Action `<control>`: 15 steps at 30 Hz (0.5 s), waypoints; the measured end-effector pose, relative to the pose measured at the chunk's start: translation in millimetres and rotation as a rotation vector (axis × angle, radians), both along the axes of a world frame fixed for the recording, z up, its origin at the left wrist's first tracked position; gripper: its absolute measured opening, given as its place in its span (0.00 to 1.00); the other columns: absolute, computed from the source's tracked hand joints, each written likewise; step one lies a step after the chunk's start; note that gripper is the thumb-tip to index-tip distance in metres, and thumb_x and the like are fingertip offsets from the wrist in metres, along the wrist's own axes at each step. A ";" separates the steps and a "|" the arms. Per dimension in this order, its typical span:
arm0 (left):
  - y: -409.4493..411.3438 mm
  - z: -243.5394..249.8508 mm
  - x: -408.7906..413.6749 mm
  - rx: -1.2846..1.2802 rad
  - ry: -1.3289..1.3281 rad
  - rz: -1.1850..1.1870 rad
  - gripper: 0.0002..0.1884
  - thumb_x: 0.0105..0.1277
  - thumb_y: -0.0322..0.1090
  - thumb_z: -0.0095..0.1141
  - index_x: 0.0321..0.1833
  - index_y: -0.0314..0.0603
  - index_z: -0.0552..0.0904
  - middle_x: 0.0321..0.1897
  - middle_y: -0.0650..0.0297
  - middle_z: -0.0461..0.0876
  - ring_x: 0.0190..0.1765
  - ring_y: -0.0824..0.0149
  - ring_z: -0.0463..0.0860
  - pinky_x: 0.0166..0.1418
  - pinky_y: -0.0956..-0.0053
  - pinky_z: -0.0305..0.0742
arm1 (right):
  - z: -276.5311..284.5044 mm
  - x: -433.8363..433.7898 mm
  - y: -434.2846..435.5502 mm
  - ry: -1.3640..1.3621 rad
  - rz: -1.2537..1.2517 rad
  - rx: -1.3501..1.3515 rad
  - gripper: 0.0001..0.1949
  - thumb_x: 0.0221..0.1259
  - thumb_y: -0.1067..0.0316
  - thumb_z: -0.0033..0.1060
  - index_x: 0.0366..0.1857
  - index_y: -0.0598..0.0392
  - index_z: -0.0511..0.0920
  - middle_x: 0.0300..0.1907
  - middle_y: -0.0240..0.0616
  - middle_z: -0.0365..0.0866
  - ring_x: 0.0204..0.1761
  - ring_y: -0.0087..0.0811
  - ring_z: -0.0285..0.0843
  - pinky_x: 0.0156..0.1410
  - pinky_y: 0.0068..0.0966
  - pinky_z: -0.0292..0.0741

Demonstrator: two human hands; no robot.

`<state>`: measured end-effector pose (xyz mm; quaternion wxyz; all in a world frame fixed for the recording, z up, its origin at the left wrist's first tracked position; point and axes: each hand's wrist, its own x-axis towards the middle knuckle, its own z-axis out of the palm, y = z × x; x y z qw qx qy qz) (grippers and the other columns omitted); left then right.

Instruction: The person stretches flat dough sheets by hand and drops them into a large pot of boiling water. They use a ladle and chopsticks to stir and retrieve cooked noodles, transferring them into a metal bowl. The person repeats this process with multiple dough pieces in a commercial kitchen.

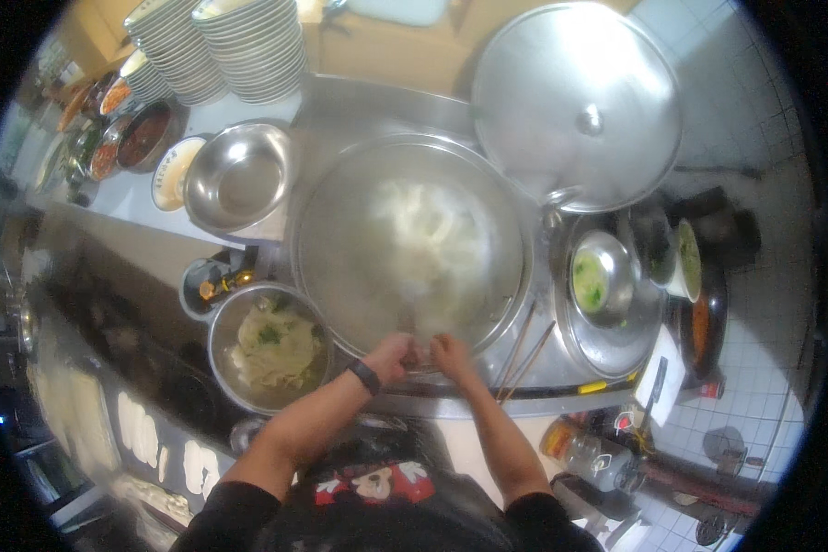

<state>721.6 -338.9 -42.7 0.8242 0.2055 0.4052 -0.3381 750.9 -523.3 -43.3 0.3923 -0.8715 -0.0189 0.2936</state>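
Note:
A large round metal cooking pot (331, 196) filled with steaming liquid stands before me. Steam blurs a pale patch in its middle. Over the near rim, my left hand (392, 359), with a dark band on its wrist, has its fingers curled. Close beside it on the right, my right hand (450, 355) is curled too. Haze hides the fingertips, so I cannot tell whether anything is between them. Left of the pot, a metal bowl (215, 355) holds pale, soft food (283, 338) with green leaves. Two long chopsticks (538, 348) lie on the counter at the right.
A big metal lid (559, 90) leans at the back right. Further right, a steel bowl (614, 259) sits in a wide basin (610, 352). At the back left are an empty steel bowl (238, 179), stacked dishes (255, 55) and a bowl of dark red sauce (148, 134).

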 end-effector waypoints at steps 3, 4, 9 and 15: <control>11.4 -17.2 18.3 0.081 -0.084 0.032 0.06 0.73 0.31 0.48 0.35 0.41 0.72 0.24 0.65 0.75 0.25 0.69 0.75 0.30 0.74 0.75 | 53.0 -20.7 -53.1 -0.338 0.151 -0.241 0.14 0.63 0.62 0.58 0.51 0.51 0.80 0.41 0.47 0.84 0.45 0.57 0.82 0.46 0.48 0.79; 15.5 -27.6 22.8 0.065 -0.093 0.057 0.07 0.72 0.31 0.48 0.34 0.42 0.72 0.23 0.66 0.73 0.25 0.69 0.74 0.29 0.73 0.74 | 57.9 -30.1 -76.6 -0.410 0.184 -0.331 0.16 0.62 0.65 0.58 0.55 0.48 0.78 0.43 0.47 0.82 0.42 0.55 0.82 0.44 0.47 0.80; 29.4 -38.9 40.3 0.278 -0.249 -0.128 0.05 0.73 0.34 0.49 0.37 0.45 0.70 0.25 0.69 0.72 0.25 0.71 0.73 0.27 0.74 0.69 | 42.2 -48.3 -169.8 -0.529 0.357 -0.653 0.25 0.60 0.71 0.57 0.65 0.41 0.73 0.51 0.47 0.74 0.38 0.50 0.83 0.39 0.41 0.83; 37.4 -30.5 15.3 0.380 -0.388 -0.134 0.05 0.73 0.34 0.50 0.42 0.42 0.72 0.24 0.66 0.74 0.24 0.68 0.76 0.28 0.68 0.74 | 23.9 -27.9 -192.9 -0.674 0.626 -0.617 0.21 0.62 0.70 0.56 0.60 0.49 0.75 0.48 0.49 0.73 0.43 0.46 0.81 0.39 0.41 0.82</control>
